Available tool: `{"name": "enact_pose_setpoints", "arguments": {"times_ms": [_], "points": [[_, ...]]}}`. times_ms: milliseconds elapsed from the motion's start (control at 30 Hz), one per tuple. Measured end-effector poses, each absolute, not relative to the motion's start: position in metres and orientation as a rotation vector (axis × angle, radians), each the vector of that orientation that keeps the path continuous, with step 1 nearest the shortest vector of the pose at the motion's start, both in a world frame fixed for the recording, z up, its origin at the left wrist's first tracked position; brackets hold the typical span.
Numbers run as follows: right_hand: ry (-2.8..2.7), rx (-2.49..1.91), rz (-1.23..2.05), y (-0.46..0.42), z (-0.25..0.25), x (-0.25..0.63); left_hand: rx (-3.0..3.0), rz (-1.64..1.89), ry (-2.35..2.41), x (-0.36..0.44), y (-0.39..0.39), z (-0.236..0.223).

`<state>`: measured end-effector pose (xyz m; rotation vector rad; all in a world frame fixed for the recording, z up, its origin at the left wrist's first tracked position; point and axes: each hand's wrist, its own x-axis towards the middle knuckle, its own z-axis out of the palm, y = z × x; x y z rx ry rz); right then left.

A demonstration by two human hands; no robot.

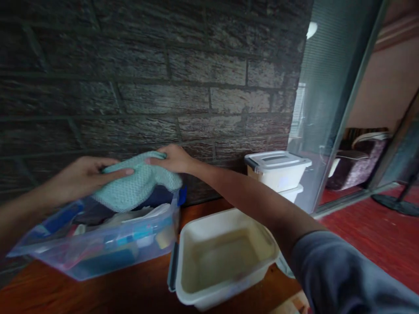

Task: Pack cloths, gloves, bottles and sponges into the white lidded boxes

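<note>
A pale green textured cloth [131,189] hangs between my two hands, above a clear plastic bin [124,257]. My left hand [94,174] pinches its left side between thumb and fingers. At the top right edge of the cloth, my right hand [173,159] is closed on it. Below, the clear bin holds dark and light fabric and several coloured items blurred by its wall. Right of that bin stands an open cream plastic box [225,285] with a grey side latch; its inside shows a bare bottom.
Both containers rest on a wooden table [137,290] against a dark brick wall [147,100]. Stacked white lidded boxes [278,172] stand at the back right. Beyond are a glass door panel [330,100], a red floor [363,222] and an armchair [358,161].
</note>
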<state>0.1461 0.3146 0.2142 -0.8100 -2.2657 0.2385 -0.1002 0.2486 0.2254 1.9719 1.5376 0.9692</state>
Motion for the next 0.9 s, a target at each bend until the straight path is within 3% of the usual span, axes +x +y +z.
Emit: {"name": "enact_pose_setpoints", "arguments": {"times_ms": [167,433,667,900], "points": [[-2.154,-0.741,0.607,0.282,0.219,0.232,1.831,1.083,1.349,-0.069,0.236,0.227],[-2.076,-0.987,0.740,0.232,0.199,0.329,1.709,1.225,0.961,0.017,0.231,0.196],[-2.139,-1.039,0.625,0.216,0.191,0.353,1.442,1.343,0.891,0.052,0.212,0.191],[-2.065,-0.994,0.261,0.190,0.173,0.333,1.267,1.245,0.891,0.073,0.188,0.196]]}}
